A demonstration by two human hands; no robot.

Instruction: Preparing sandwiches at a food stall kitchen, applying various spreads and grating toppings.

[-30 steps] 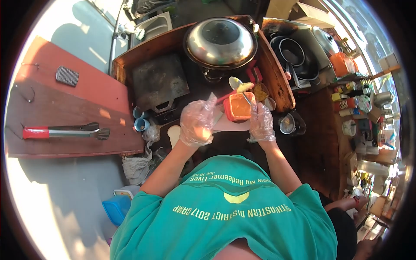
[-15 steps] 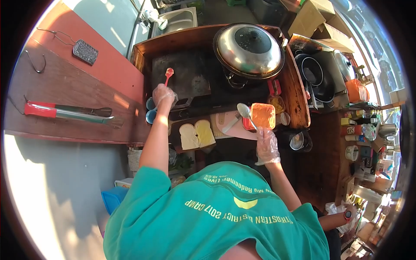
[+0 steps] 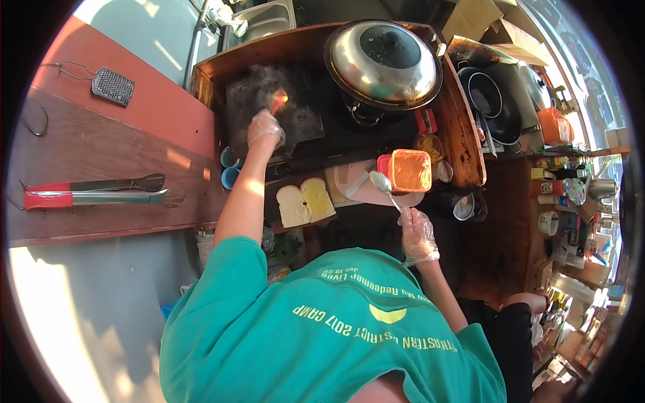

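Up on the dark griddle (image 3: pixel 295 117), the gloved left hand (image 3: pixel 265 129) held a red brush (image 3: pixel 277 101) tight; steam rose there. The gloved right hand (image 3: pixel 418 235) gripped a spoon (image 3: pixel 383 183) beside the orange tub (image 3: pixel 410 170); two bread slices (image 3: pixel 306 203) lay near.

You're looking at a big steel domed lid (image 3: pixel 384 62) sitting over a wok at the back, two bread slices (image 3: pixel 306 203) lying side by side on the counter, red-handled tongs (image 3: pixel 94 193) resting on the wooden ledge, a small metal grater (image 3: pixel 112 85) hanging off the red wall, and dark pans (image 3: pixel 494 107) stacking up well off to the right.
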